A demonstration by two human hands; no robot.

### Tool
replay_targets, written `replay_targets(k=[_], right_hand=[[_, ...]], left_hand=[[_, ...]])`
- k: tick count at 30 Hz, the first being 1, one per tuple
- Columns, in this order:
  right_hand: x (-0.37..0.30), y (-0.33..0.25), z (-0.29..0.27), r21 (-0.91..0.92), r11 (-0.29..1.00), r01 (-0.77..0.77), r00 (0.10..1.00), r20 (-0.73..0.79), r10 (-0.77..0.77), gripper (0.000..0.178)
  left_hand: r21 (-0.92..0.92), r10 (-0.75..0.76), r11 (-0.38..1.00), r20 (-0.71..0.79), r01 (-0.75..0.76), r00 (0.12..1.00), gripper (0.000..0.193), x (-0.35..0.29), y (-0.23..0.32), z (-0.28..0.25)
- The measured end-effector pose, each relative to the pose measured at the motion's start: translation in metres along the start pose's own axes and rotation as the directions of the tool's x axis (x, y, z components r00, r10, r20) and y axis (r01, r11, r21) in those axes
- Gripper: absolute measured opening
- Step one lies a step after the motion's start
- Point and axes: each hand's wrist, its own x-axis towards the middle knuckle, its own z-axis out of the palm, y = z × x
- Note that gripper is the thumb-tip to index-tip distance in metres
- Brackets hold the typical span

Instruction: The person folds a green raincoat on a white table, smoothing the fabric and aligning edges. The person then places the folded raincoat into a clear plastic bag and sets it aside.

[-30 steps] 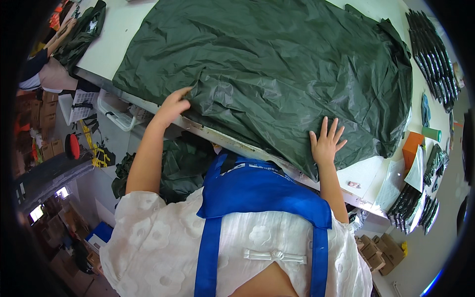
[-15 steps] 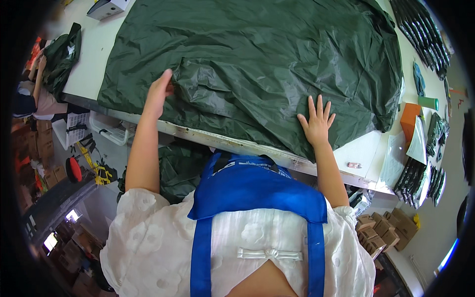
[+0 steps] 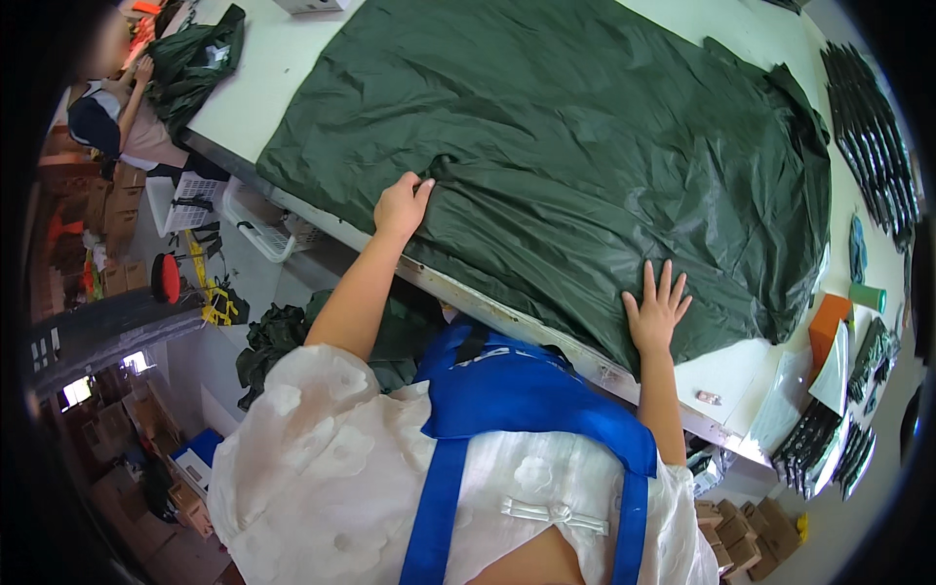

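Note:
Dark green waterproof fabric (image 3: 556,127) lies spread and creased over the white table. My left hand (image 3: 402,207) is closed on a fold of it near the front edge, and creases run from that grip toward the right. Fingers spread, my right hand (image 3: 659,310) rests flat on the fabric near its right front corner. More dark green fabric (image 3: 278,346) hangs in a heap below the table edge, left of my blue apron (image 3: 536,390).
Stacked black plastic packets (image 3: 868,136) line the right side, with a green roll (image 3: 867,297) and orange box (image 3: 827,327) nearer. A small item (image 3: 708,398) lies by the right corner. White baskets (image 3: 255,222) stand below left. Another person's hand (image 3: 143,70) touches green fabric at far left.
My left hand has closed on the fabric and drawn a fold of it, where before it hovered with fingers loose. My right hand stays flat. The whole view has shifted and tilted.

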Motion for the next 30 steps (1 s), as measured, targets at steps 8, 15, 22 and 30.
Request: replay_targets(k=[8, 15, 22, 30], right_hand=[[-0.113, 0.098, -0.029, 0.012, 0.986, 0.167, 0.971, -0.177, -0.163, 0.041], [-0.09, 0.072, -0.027, 0.102, 0.932, 0.348, 0.937, -0.081, -0.341, 0.042], [-0.103, 0.159, -0.07, 0.389, 0.902, -0.188, 0.961, 0.263, 0.087, 0.026], [0.1, 0.124, -0.153, 0.191, 0.964, -0.184, 0.948, -0.223, 0.225, 0.031]], left_hand=[[-0.484, -0.622, 0.76, -0.347, 0.434, 0.703, 0.079, 0.055, -0.164, -0.033], [-0.877, -0.553, 0.314, 0.142, 0.364, 0.821, 0.031, 0.059, -0.188, -0.06], [-0.886, -0.409, 0.44, -0.05, 0.148, 0.911, 0.105, 0.002, -0.126, -0.143], [-0.788, -0.209, 0.611, -0.065, 0.078, 0.976, 0.054, 0.152, 0.0, -0.135]])
